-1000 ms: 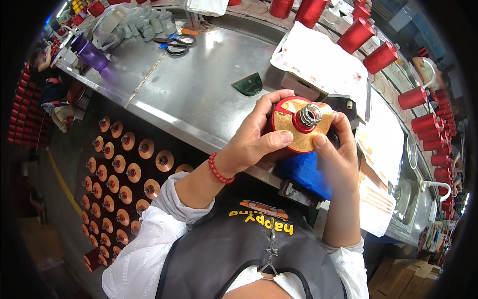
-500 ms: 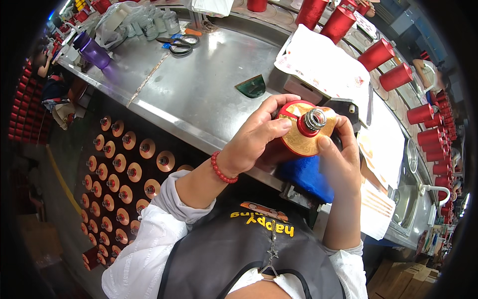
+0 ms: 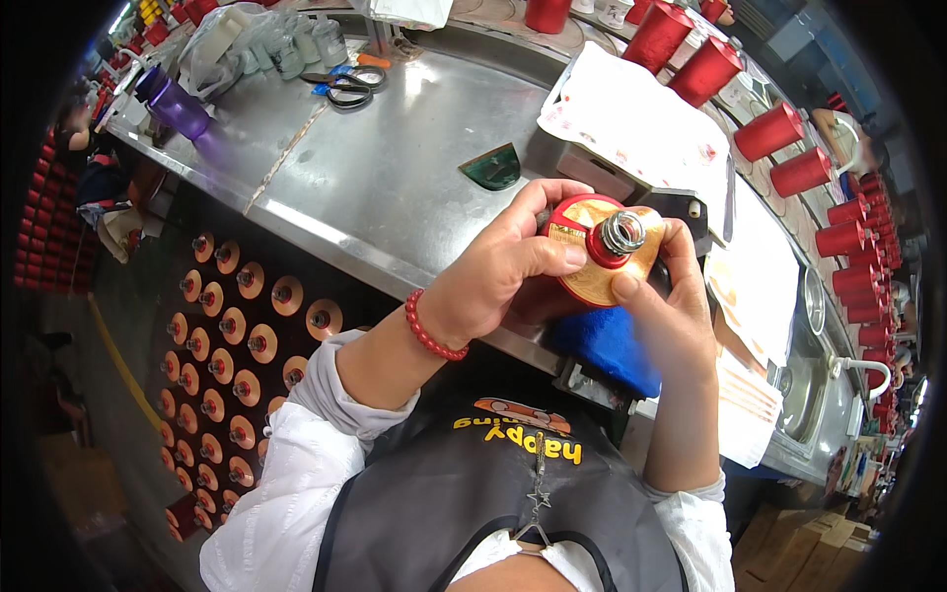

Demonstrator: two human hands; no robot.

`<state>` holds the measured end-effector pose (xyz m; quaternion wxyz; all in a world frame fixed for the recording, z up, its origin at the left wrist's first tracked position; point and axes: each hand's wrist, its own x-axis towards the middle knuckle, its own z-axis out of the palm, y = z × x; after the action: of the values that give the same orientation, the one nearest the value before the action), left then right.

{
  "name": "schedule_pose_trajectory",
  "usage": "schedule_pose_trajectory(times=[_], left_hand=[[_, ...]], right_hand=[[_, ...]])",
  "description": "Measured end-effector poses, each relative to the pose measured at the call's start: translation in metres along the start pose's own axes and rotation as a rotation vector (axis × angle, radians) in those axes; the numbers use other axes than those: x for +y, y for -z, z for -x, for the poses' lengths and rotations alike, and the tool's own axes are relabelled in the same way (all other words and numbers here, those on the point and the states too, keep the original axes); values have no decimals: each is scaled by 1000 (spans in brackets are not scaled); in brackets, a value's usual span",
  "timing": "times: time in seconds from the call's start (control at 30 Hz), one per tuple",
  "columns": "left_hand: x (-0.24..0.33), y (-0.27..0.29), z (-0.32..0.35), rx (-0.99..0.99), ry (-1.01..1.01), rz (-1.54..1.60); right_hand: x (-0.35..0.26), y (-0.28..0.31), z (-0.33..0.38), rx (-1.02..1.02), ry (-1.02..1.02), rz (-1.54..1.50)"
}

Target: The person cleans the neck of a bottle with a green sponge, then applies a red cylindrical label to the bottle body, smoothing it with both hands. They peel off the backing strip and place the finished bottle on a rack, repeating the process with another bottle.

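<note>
Between my two hands is a red bottle (image 3: 543, 299) with a round gold label (image 3: 595, 281) around its clear threaded glass neck. My left hand (image 3: 503, 259) grips the bottle's left side, its thumb lying on the label near the neck. On the other side my right hand (image 3: 674, 296) holds the bottle, with the thumb pressed on the label's lower right and the fingers behind its raised right edge. The neck tilts up toward me. Most of the bottle's body is hidden under the label and my hands.
Beyond my hands, a dark green scraper-like piece (image 3: 491, 167) lies on the steel table (image 3: 385, 148). Scissors (image 3: 347, 89) and a purple bottle (image 3: 176, 107) are farther left. White label sheets (image 3: 641, 118) lie at right, near red bottles on a conveyor (image 3: 710, 71). Gold-topped bottles (image 3: 233, 324) stand lower left.
My left thumb has slid slightly right across the label and my right thumb has shifted a little left. Red bottles on the conveyor have moved along to the right.
</note>
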<state>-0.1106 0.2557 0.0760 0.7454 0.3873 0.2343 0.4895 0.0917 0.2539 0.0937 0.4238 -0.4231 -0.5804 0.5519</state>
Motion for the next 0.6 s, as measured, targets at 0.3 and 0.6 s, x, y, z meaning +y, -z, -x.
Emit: schedule_pose_trajectory(times=[0.3, 0.6], left_hand=[[1, 15, -11, 2, 104, 176], [-49, -15, 46, 266, -816, -1353]], right_hand=[[0, 0, 6, 11, 5, 41], [7, -5, 10, 34, 39, -47]])
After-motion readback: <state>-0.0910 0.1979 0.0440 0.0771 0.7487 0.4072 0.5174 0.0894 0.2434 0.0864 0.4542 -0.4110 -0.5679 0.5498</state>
